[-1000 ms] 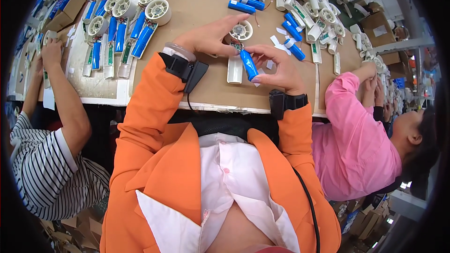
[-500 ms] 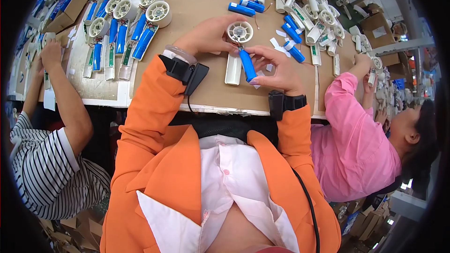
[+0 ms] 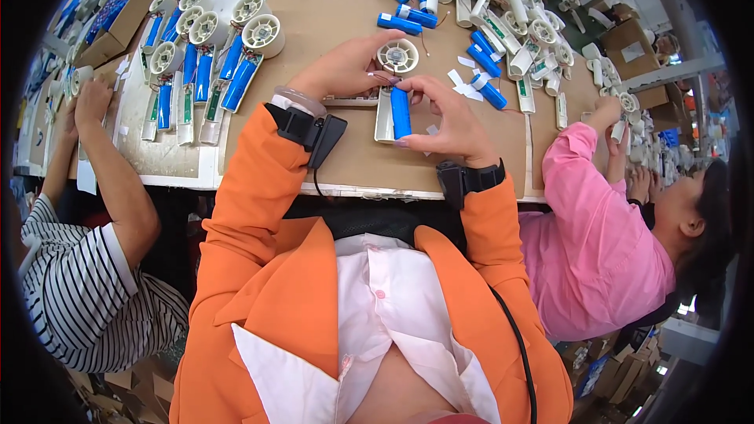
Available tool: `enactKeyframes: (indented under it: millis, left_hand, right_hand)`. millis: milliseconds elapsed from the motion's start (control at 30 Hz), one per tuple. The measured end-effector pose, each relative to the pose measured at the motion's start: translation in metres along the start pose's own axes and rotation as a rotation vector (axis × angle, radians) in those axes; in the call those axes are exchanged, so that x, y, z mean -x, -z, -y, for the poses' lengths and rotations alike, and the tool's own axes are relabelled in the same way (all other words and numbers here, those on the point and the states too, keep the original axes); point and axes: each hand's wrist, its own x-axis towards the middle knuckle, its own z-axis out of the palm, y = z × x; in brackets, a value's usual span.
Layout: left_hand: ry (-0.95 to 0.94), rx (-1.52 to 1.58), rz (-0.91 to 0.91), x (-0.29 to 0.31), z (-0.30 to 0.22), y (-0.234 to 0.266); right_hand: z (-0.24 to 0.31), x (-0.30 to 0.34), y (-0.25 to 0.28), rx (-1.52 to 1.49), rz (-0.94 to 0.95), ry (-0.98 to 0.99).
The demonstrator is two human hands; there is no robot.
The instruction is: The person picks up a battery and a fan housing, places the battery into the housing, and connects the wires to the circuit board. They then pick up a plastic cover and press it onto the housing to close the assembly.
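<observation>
Relative to the earlier frames, the cell is nearer upright and has shifted left; I now see it alongside the housing, overlapping its right side. The right hand is part open, fingers at the cell's upper end and thumb at its lower end, gripping it lengthwise. The left hand is at the wheel and its wires, thumb and index apart; I cannot tell whether it grips. A banded cell carries a white label; its print is too small for me to read. I see the surface extend left to the units and down to its near edge. Paper slips lie beyond the right hand.
</observation>
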Motion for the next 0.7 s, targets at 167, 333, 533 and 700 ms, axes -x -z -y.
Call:
enactKeyframes:
  millis: [167,333,533,700]
  left_hand:
    - [-0.125,-0.111,-0.063,0.0,0.003,-0.001]
    - [-0.029,-0.141,-0.066,-0.002,-0.001,-0.001]
    - [-0.061,-0.116,-0.094,-0.001,0.0,-0.001]
    - [-0.079,-0.084,-0.12,-0.001,0.005,-0.002]
  right_hand:
    - [-0.006,-0.004,-0.004,0.086,-0.02,0.076]
    - [-0.008,-0.003,-0.007,0.161,-0.003,0.037]
    - [-0.007,-0.004,-0.01,0.152,-0.104,0.071]
    - [-0.005,-0.004,-0.011,0.185,-0.091,0.064]
